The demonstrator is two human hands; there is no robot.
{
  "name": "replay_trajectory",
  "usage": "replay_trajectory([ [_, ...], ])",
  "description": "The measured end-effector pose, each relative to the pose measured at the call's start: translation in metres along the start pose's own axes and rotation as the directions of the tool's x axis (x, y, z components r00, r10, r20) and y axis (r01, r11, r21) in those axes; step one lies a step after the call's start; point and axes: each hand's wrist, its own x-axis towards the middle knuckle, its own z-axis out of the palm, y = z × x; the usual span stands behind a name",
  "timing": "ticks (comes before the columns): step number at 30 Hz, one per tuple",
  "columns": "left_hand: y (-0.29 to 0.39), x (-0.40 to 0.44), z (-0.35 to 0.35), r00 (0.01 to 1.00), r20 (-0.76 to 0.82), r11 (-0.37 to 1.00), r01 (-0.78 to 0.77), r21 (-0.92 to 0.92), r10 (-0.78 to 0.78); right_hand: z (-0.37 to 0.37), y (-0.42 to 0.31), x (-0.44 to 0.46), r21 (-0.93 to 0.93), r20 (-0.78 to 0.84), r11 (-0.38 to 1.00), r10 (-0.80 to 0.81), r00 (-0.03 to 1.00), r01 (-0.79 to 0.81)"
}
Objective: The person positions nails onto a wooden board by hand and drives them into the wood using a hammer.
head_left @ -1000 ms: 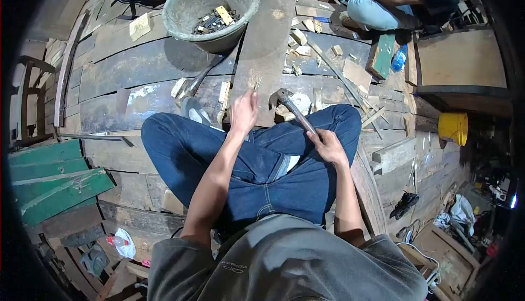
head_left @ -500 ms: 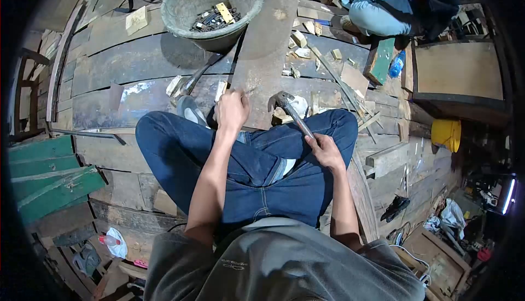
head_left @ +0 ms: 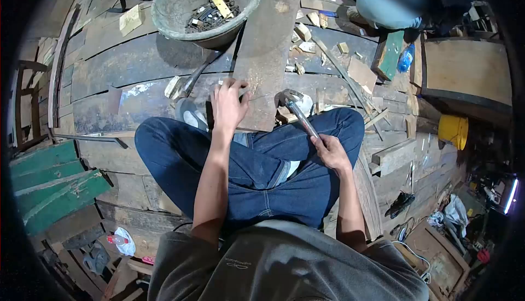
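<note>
My left hand (head_left: 228,107) is over the left edge of a long plank (head_left: 262,55), palm down, its fingers bent and somewhat apart. It covers the spot of a small pale wood piece, and I cannot see whether it touches that piece. My right hand (head_left: 332,153) is closed round the lower handle of a claw hammer (head_left: 299,116). The hammer's head lies above my crossed legs, near the plank's near end and a white object. Pale dust or splinters (head_left: 255,81) lie on the plank just beyond my left hand.
A large bucket (head_left: 164,14) of metal parts stands ahead on the left. A dark-handled tool (head_left: 199,74) lies below it. Wood scraps (head_left: 304,32) and thin strips lie ahead right. Another person (head_left: 391,6) sits at the upper right, near a wooden box (head_left: 465,71).
My left hand has moved left from the plank's dusty spot, and its fingers have spread from a pinch. My right hand keeps hold of the hammer. The other person's arm has shifted.
</note>
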Motion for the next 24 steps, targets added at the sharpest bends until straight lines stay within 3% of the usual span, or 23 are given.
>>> replay_trajectory([
  [4,-0.001,0.004,0.015,1.000,-0.008,0.999,-0.007,-0.044,0.007,-0.005,-0.012,0.000,-0.005,0.034,0.994,0.112,0.993,-0.111],
  [12,0.000,0.005,0.034,0.992,-0.124,1.000,0.008,0.007,-0.007,-0.009,-0.010,0.007,0.022,0.076,0.993,0.114,0.991,-0.116],
  [16,0.006,0.010,0.029,0.993,-0.029,0.993,0.112,0.045,-0.111,-0.013,-0.014,0.010,0.041,0.092,0.987,0.151,0.984,-0.155],
  [22,-0.003,0.006,0.039,0.990,-0.063,0.989,0.122,-0.080,-0.127,-0.014,-0.009,0.016,0.073,0.140,0.977,0.191,0.972,-0.202],
  [24,-0.007,0.003,0.045,0.978,-0.054,0.961,0.187,-0.205,-0.202,-0.014,-0.010,0.015,0.087,0.139,0.975,0.191,0.972,-0.204],
])
